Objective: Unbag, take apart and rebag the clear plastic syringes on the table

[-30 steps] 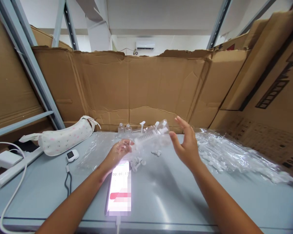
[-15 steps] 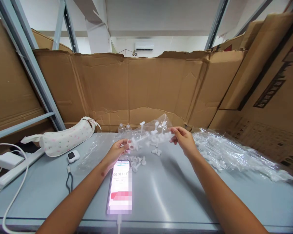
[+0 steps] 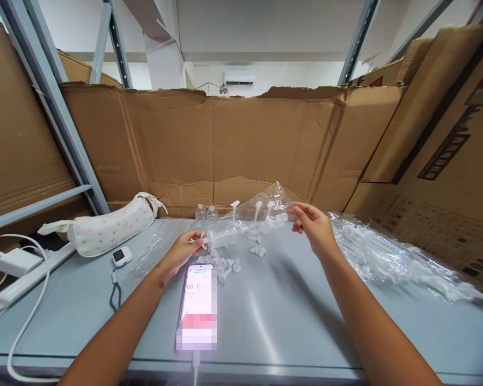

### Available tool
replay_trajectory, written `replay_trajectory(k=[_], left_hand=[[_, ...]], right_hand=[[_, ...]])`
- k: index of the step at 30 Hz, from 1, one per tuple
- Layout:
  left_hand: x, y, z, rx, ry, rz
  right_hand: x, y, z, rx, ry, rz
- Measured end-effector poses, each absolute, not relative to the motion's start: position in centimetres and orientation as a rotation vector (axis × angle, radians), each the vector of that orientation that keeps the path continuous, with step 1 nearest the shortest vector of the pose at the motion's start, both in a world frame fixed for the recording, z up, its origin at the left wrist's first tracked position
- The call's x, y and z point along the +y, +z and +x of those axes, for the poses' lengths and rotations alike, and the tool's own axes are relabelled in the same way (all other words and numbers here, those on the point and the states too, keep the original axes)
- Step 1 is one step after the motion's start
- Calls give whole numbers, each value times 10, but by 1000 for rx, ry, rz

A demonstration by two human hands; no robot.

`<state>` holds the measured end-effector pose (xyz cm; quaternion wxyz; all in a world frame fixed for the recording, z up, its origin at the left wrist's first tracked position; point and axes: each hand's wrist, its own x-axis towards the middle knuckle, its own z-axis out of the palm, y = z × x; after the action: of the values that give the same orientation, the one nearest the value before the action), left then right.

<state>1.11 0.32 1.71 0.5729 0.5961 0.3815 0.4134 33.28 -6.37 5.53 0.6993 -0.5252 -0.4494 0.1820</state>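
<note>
My left hand [image 3: 185, 247] pinches one end of a clear plastic bag [image 3: 245, 222] that holds a syringe-like white plastic part. My right hand [image 3: 312, 225] pinches the other end, so the bag is stretched between both hands just above the table. Several small white plastic pieces [image 3: 223, 264] lie loose on the grey table [image 3: 273, 321] under the bag. More white stemmed pieces [image 3: 257, 206] stand upright behind the bag.
A phone [image 3: 198, 305] with a lit timer screen lies near the front edge. A flowered pouch [image 3: 108, 225], a small white device [image 3: 121, 256] and chargers with cables [image 3: 16, 262] sit left. Two small bottles [image 3: 206, 213] stand at the back. Crumpled clear plastic [image 3: 386, 254] lies right. Cardboard walls surround the table.
My right hand has closed from open onto the bag's right end. Both hands have pulled apart and the bag is stretched out and slightly lower on the left.
</note>
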Motion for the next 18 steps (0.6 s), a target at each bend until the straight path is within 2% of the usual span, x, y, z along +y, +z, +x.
replay_trajectory(k=[18], left_hand=[[7,20,3,924,941,1272]], right_hand=[[-65,56,342,-941,442,-1062]])
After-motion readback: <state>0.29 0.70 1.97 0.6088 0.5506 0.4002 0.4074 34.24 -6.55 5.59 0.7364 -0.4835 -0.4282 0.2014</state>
